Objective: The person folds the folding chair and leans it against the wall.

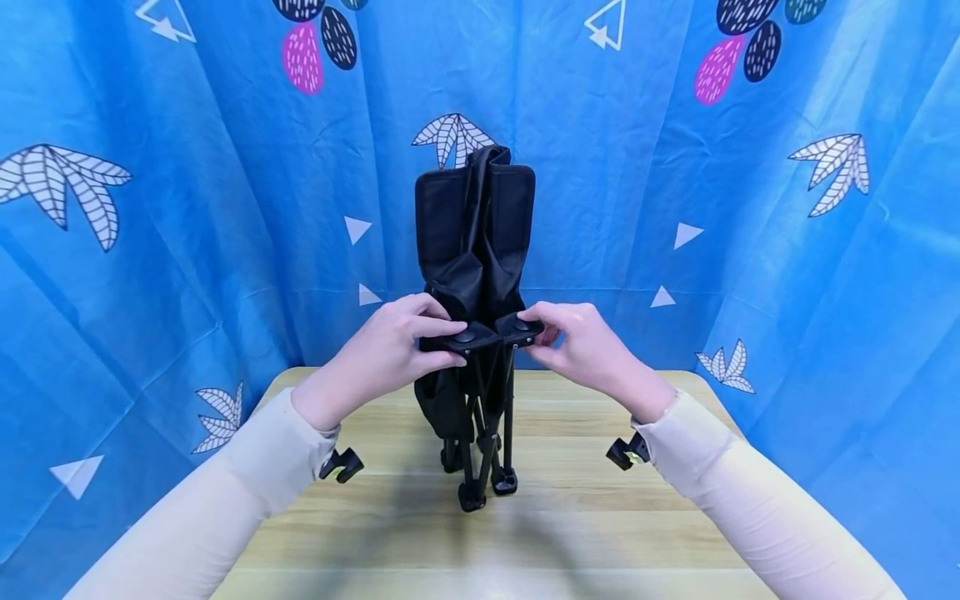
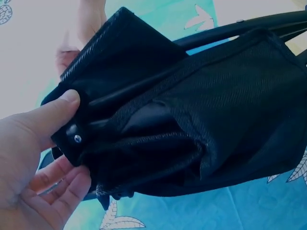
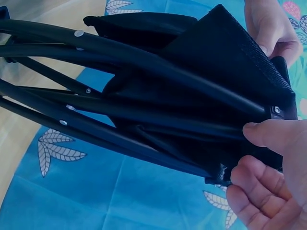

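Note:
A black folding chair [image 1: 442, 221], folded up narrow, stands upright on the table, its fabric bunched above thin crossed legs [image 1: 508, 417]. My left hand [image 1: 397, 343] pinches the left front corner of the fabric, index finger on top at a round black cap and thumb at the lower edge. On the other side, my right hand [image 1: 581, 342] pinches the right front corner the same way. The left wrist view shows a small metal rivet [image 2: 77, 138] beside the left thumb. Dark tubes [image 3: 192, 81] run to the corners between the right hand's fingers in the right wrist view.
The light wooden table [image 1: 360, 517] carries the chair's black plastic feet [image 1: 472, 497]. A blue patterned curtain [image 1: 600, 208] hangs behind and on both sides. Small black camera mounts [image 1: 345, 464] sit at both wrists.

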Demonstrator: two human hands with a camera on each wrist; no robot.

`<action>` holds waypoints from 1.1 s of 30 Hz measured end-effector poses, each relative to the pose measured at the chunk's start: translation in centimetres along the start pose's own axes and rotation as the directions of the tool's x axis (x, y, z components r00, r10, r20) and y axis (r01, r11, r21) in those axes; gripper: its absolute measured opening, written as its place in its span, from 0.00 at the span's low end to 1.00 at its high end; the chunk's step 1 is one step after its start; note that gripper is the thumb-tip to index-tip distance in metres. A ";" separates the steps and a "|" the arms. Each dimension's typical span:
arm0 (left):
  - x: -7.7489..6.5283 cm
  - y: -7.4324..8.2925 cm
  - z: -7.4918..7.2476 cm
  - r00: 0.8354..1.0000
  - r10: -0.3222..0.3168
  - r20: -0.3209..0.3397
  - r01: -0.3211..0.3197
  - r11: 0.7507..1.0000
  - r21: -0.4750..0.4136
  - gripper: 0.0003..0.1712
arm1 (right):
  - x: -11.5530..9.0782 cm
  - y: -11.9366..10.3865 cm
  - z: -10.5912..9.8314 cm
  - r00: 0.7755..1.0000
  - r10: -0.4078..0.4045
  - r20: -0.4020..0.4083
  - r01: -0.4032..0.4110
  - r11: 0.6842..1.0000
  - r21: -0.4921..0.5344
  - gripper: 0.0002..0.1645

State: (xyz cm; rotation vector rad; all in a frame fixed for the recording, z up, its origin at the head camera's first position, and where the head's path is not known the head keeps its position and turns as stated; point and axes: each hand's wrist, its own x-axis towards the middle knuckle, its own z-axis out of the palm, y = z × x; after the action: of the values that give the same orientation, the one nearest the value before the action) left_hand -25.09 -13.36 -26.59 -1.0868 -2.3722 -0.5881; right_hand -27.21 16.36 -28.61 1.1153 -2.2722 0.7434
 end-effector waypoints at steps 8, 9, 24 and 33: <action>-0.5 1.3 0.3 0.993 -0.095 -0.067 0.097 0.995 0.029 0.26 | -0.1 -0.2 -0.3 1.000 0.004 -0.025 -0.005 0.999 -0.049 0.20; -0.6 1.4 0.3 0.991 -0.106 -0.077 0.109 0.994 0.031 0.27 | -0.2 -0.2 -0.3 1.000 0.005 -0.029 -0.007 0.999 -0.050 0.20; -1.0 2.6 0.8 0.978 -0.155 -0.138 0.163 0.985 0.050 0.27 | -0.2 -0.1 0.0 0.998 -0.010 -0.068 0.007 0.999 -0.035 0.19; -0.8 1.3 1.2 0.983 -0.139 -0.122 0.134 0.990 -0.052 0.26 | -0.1 0.0 0.8 0.994 -0.057 -0.089 0.058 0.998 0.000 0.19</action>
State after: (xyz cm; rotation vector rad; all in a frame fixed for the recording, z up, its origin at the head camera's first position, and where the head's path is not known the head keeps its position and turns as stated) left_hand -23.87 -12.35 -27.73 -0.8820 -2.3464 -0.7373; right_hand -27.35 15.91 -29.22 1.1214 -2.1570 0.7575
